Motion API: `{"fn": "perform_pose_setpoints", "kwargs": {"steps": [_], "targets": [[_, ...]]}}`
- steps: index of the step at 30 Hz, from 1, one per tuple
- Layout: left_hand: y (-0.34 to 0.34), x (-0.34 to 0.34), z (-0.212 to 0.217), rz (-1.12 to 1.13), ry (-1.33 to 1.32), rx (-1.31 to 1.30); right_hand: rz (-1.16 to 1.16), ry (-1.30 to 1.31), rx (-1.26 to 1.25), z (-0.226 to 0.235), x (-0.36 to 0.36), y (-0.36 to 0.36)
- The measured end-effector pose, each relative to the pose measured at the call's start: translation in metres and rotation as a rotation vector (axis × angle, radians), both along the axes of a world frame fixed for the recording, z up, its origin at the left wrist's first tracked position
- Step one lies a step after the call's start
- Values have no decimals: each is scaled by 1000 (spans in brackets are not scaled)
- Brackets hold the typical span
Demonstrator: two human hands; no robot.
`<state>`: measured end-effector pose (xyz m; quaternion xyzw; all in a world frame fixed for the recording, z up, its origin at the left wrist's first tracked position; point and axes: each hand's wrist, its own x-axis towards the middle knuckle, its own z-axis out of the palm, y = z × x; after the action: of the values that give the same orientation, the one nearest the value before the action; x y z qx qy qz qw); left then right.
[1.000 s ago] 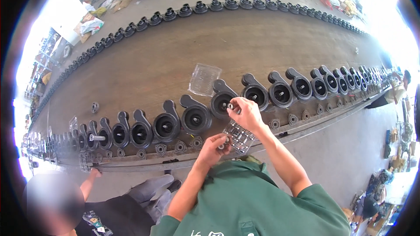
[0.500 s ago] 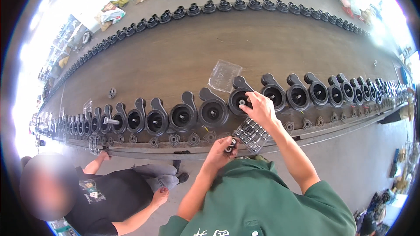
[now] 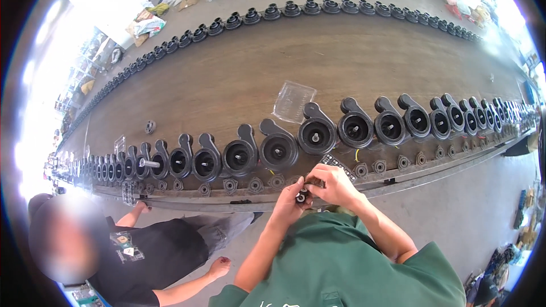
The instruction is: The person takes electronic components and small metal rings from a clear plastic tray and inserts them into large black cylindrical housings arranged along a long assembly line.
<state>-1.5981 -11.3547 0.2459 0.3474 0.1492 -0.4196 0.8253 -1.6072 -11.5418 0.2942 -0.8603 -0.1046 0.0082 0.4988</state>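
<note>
While both hands [image 3: 318, 190] meet, fingers pinch small black part [image 3: 301, 197].

Single head-worn fisheye view, looking steeply down over long workbench [image 3: 239, 74], hands close below, edges bent.

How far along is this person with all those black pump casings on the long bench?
Done, it seems: the black casings stand lined up along the wooden bench, with small flange parts laid in front. In hand: the left hand and right hand meet over a small dark round part beside a clear tray. Left: I cannot tell how many casings are fitted.
</note>
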Motion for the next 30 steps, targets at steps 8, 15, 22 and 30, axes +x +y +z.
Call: {"fn": "perform_pose_setpoints", "kwargs": {"steps": [8, 15, 22, 30], "targets": [[44, -22, -27, 126, -179, 222, 1, -195, -190, -27, 68, 29], [64, -13, -34, 398, -395, 109, 118, -460, -351, -21, 89, 23], [74, -27, -25, 490, -19, -12, 217, -602, -442, -65, 122, 43], [65, -27, -29, 449, 75, -61, 106, -701, -271, -81, 121, 38]]}}
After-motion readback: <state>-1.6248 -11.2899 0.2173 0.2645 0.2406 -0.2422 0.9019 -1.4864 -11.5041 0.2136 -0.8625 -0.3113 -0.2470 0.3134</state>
